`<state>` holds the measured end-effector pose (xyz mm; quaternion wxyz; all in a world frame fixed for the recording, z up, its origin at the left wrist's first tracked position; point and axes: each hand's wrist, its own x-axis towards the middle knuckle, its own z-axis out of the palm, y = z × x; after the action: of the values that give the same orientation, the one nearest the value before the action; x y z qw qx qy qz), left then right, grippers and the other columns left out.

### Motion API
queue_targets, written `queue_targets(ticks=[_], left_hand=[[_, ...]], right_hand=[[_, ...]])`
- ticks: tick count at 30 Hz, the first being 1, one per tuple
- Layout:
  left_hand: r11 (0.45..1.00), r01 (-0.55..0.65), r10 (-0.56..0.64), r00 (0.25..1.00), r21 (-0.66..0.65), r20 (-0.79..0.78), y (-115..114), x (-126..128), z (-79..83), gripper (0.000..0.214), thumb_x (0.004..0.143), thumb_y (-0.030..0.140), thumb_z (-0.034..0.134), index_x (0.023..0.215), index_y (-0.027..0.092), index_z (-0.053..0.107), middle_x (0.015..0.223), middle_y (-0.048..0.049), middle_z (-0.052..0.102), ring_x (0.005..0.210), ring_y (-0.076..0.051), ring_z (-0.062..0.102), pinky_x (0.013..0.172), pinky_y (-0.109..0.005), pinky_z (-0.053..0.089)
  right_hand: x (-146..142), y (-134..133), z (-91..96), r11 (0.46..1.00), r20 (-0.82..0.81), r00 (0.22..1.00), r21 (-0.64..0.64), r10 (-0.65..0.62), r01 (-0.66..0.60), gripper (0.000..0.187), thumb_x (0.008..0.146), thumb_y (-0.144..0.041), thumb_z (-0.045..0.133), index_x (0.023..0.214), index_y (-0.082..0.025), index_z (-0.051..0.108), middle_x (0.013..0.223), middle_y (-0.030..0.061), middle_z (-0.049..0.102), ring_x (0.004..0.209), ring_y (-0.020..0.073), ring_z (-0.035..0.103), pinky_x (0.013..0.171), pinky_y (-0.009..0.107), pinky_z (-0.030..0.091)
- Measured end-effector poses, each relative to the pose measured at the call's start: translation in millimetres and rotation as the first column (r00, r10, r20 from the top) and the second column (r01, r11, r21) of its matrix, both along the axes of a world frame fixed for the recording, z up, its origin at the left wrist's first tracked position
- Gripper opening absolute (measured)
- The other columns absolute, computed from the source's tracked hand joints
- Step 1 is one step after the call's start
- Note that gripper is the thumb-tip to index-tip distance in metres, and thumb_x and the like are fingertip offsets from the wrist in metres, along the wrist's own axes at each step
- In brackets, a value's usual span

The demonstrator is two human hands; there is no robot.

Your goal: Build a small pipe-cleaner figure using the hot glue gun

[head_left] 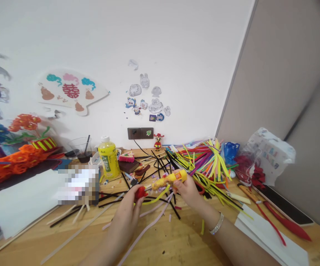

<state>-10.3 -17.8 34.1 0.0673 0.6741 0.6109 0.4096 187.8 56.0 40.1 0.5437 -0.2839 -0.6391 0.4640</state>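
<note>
My left hand (pixel 132 203) pinches a small red fuzzy piece (pixel 140 193) between thumb and fingers. My right hand (pixel 185 191) is wrapped round a yellow hot glue gun (pixel 162 182), stained brown along its body. Its metal nozzle points left and reaches the red piece; whether the two touch I cannot tell. Below the glue gun curves a yellow pipe cleaner (pixel 155 200). Pale lilac pipe cleaners (pixel 152 225) run from under my right hand toward the table's front. Several black pipe cleaners (pixel 112 199) lie crossed behind and beside my hands.
A yellow-labelled bottle (pixel 109 159) and a plastic cup of dark liquid (pixel 83 155) stand at the back left. Colourful pipe cleaners (pixel 204 162) are heaped at the back right. Red-handled pliers (pixel 287 221), a tablet-like device (pixel 284 207) and white paper (pixel 270 236) lie at right.
</note>
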Motion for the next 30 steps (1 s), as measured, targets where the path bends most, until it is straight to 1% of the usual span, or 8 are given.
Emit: queue_targets(ticks=[7,13,19,24,30], left_hand=[[1.000,0.006,-0.006,1.000,-0.005,0.003,-0.4,0.9,1.4,0.032,0.086,0.030,0.032,0.109,0.015,0.048,0.106,-0.0140,0.064,0.097,-0.024,0.061,0.083,-0.039,0.049],[1.000,-0.004,0.004,1.000,0.028,-0.002,-1.5,1.8,2.3,0.031,0.085,0.029,0.034,0.108,0.016,0.050,0.102,-0.0130,0.066,0.094,-0.024,0.062,0.081,-0.039,0.049],[0.999,-0.036,0.036,0.999,0.020,0.018,-4.5,3.0,5.5,0.029,0.085,0.028,0.035,0.106,0.017,0.051,0.102,-0.0117,0.067,0.095,-0.024,0.062,0.080,-0.038,0.050],[0.999,-0.034,0.034,0.999,0.018,0.023,-5.6,3.5,7.1,0.030,0.084,0.029,0.035,0.107,0.016,0.051,0.103,-0.0123,0.067,0.095,-0.024,0.063,0.080,-0.038,0.050],[0.998,-0.042,0.042,0.999,0.048,0.005,-3.1,1.4,3.4,0.030,0.084,0.029,0.036,0.107,0.016,0.051,0.102,-0.0122,0.067,0.094,-0.025,0.063,0.079,-0.038,0.051]], right_hand=[[0.5,-1.4,2.4,1.000,-0.003,1.000,0.014,-0.018,0.018,0.040,0.070,-0.054,0.060,0.081,-0.018,0.047,0.057,-0.0056,0.045,0.043,0.0081,0.042,0.042,0.020,0.035],[1.2,-2.2,2.0,1.000,-0.004,1.000,0.026,-0.014,0.014,0.041,0.071,-0.056,0.058,0.080,-0.018,0.047,0.059,-0.0048,0.046,0.043,0.0078,0.042,0.040,0.020,0.035],[2.5,-0.3,-0.6,0.998,0.007,1.000,0.056,-0.026,0.025,0.038,0.072,-0.052,0.060,0.084,-0.018,0.049,0.063,-0.0036,0.048,0.046,0.0086,0.043,0.041,0.020,0.035],[4.0,0.0,-1.9,0.996,0.020,0.999,0.081,-0.031,0.029,0.035,0.073,-0.048,0.060,0.087,-0.018,0.049,0.062,-0.0035,0.048,0.048,0.0096,0.044,0.044,0.021,0.037],[5.0,0.4,-4.0,0.996,0.038,0.999,0.080,-0.033,0.030,0.035,0.074,-0.048,0.060,0.089,-0.019,0.049,0.069,-0.0005,0.053,0.052,0.0110,0.047,0.046,0.022,0.039]])
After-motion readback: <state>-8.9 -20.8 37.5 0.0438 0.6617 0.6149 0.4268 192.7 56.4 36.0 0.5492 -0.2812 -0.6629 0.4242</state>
